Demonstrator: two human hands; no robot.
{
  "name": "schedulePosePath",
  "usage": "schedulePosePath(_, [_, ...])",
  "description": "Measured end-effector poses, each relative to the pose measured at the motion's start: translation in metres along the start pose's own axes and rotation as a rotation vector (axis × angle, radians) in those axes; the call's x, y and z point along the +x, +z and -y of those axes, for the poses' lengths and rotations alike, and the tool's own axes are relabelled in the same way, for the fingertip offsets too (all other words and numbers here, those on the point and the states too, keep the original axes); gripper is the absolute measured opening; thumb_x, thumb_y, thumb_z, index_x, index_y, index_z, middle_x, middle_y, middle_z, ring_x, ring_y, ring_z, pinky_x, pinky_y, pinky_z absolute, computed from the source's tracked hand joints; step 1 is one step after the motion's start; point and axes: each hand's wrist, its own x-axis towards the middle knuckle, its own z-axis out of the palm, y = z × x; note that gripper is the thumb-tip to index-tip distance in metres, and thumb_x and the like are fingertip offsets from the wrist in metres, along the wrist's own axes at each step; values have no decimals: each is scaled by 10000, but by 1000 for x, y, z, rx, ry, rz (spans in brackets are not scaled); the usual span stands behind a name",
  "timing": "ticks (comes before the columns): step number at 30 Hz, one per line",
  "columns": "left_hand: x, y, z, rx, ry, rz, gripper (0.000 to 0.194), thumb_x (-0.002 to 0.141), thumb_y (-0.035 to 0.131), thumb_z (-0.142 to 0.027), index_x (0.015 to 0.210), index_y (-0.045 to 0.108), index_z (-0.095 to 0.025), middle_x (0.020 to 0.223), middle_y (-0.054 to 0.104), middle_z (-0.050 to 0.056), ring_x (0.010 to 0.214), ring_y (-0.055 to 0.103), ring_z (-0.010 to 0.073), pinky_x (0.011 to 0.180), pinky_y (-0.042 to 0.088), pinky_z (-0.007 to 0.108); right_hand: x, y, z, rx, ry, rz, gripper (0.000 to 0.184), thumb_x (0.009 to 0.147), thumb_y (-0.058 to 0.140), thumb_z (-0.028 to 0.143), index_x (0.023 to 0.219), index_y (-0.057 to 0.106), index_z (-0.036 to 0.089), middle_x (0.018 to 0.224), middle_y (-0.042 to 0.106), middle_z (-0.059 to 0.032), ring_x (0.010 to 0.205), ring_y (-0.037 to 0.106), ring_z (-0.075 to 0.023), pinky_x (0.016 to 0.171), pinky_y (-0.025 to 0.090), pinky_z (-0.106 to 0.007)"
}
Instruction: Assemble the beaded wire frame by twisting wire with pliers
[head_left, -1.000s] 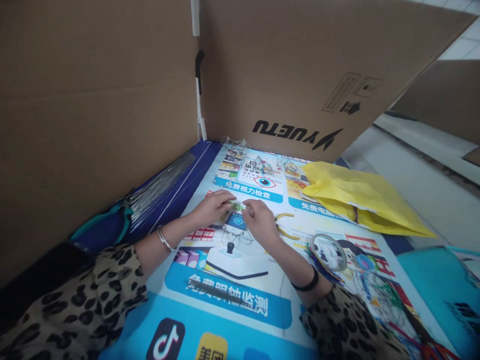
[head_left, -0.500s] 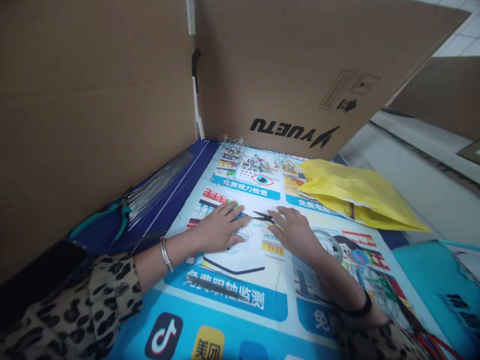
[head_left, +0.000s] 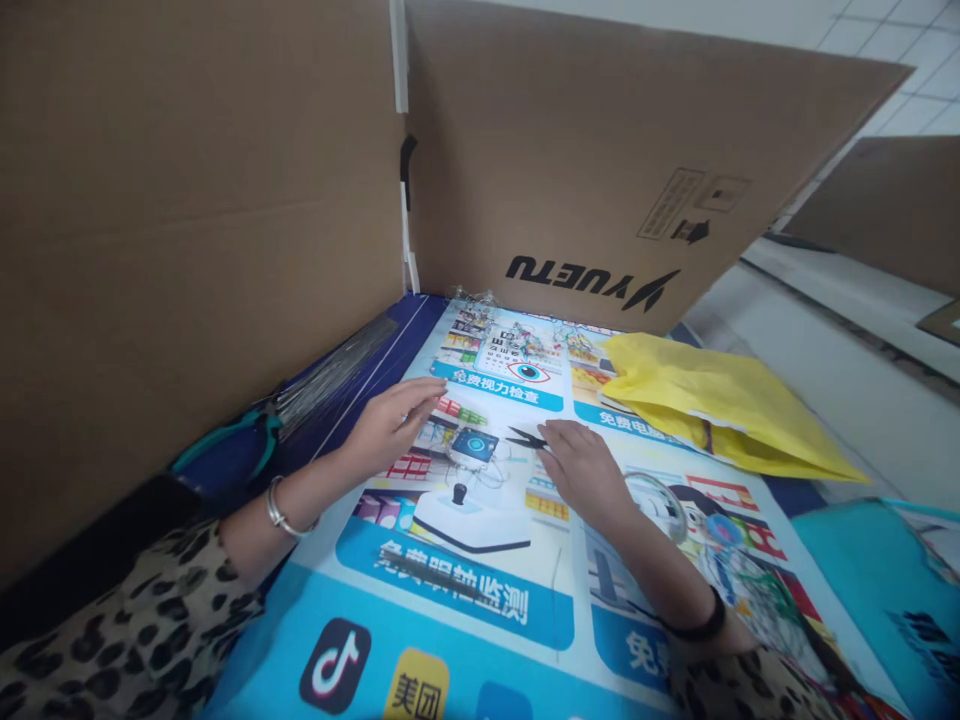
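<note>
My left hand (head_left: 390,425) is raised over the left part of the printed sheet (head_left: 360,600), its fingers stretched out and the thumb below them. I see nothing held in it. A thin wire piece (head_left: 491,472) lies on the sheet to its right, partly hard to tell from the print. My right hand (head_left: 589,470) rests on the sheet, closed around small pliers (head_left: 527,438). Their black pointed jaws stand apart and point left, while the handles are hidden under the hand.
Cardboard walls (head_left: 600,160) stand at the back and left. A bundle of straight wires (head_left: 337,370) and teal-handled pliers (head_left: 225,440) lie left. Tangled wire scraps (head_left: 525,340) are at the back. At right are a yellow bag (head_left: 735,400), a clear ring (head_left: 667,500) and a teal bag (head_left: 877,590).
My left hand has lifted from the sheet and moved left and back, uncovering the print and wire beneath. My right hand stays nearly in place with the pliers. The view has shifted slightly.
</note>
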Motion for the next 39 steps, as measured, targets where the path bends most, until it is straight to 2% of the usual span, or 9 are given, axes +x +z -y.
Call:
schedulePosePath(3, [-12,2,1,61,47,-13,203,885,465,-218,989,630,-162,981,681,69,950,623,165,863,501,305,15,-3,24,173,-87,-43,388,928,332,286,1217,544,140,1214,589,-93,1124,509,-200,985,394,-368])
schedulePosePath(5, [-19,7,-1,130,87,124,206,878,481,-223,1030,608,-168,993,677,66,961,616,176,859,496,322,28,-2,43,242,-193,9,391,929,322,285,1247,522,173,1256,564,-73,1169,489,-184,1010,382,-364])
schedulePosePath(7, [-24,12,-2,216,74,258,258,874,494,-244,1109,570,-171,1119,637,85,1036,587,198,881,480,349,40,2,57,260,-281,102,433,922,349,313,1302,464,142,1341,482,-98,1250,415,-196,1042,349,-380])
schedulePosePath(11, [-29,18,-3,407,120,425,320,892,474,-295,1171,551,-158,1213,595,97,1163,516,236,958,416,406,52,16,61,229,-283,230,552,917,358,403,1363,371,79,1404,387,-133,1320,306,-227,1077,289,-404])
schedulePosePath(15, [-37,20,-6,580,160,511,400,920,411,-332,1211,542,-91,1269,546,140,1214,471,262,1014,353,409,47,23,60,187,-224,242,552,927,327,398,1375,348,76,1430,343,-128,1341,258,-219,1095,247,-398])
schedulePosePath(19, [-43,20,-13,650,108,559,533,914,375,-443,1271,492,-65,1329,477,165,1268,407,275,1052,296,404,40,26,68,173,-157,220,546,927,319,394,1383,335,94,1443,319,-115,1350,233,-222,1094,241,-407])
schedulePosePath(27, [-41,23,-25,653,-32,617,567,884,405,-441,1305,455,-64,1376,408,178,1309,338,298,1047,290,433,37,30,78,174,-82,150,547,908,360,367,1363,365,63,1429,333,-148,1348,237,-251,1085,248,-430])
schedulePosePath(35, [-31,27,-26,625,-15,541,593,860,439,-501,1234,510,-46,1311,484,210,1249,412,326,1027,304,449,39,27,74,217,-89,121,537,903,356,388,1360,377,107,1418,366,-128,1335,273,-243,1067,255,-442])
schedulePosePath(39, [-30,27,-20,559,-7,484,582,860,425,-525,1211,522,-70,1291,510,192,1228,435,313,1013,319,443,43,23,61,320,-72,25,459,908,371,376,1306,451,162,1335,490,-94,1280,370,-223,1026,317,-422])
